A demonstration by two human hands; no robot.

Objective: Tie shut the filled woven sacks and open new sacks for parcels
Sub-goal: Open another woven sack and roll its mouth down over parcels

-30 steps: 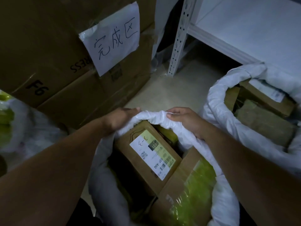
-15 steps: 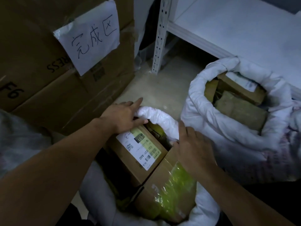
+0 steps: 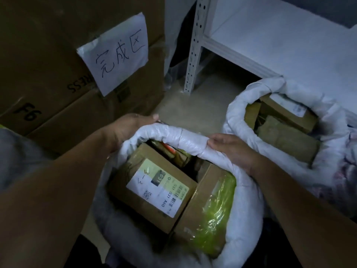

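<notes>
A white woven sack stands open right below me, its top rolled into a thick rim. Inside lie a cardboard parcel with a white and green label and a box wrapped in green tape. My left hand grips the far left part of the rolled rim. My right hand grips the rim on the far right, thumb on top. A second open sack filled with brown parcels stands to the right.
Stacked brown cartons with a handwritten paper sign rise at the left. A white perforated shelf post and a white shelf board stand behind. Bare floor lies between cartons and sacks. Another sack's grey edge shows far left.
Both hands came off the parcels and went back to the far rim, which now sits higher and wider. The labelled parcel shows more fully.
</notes>
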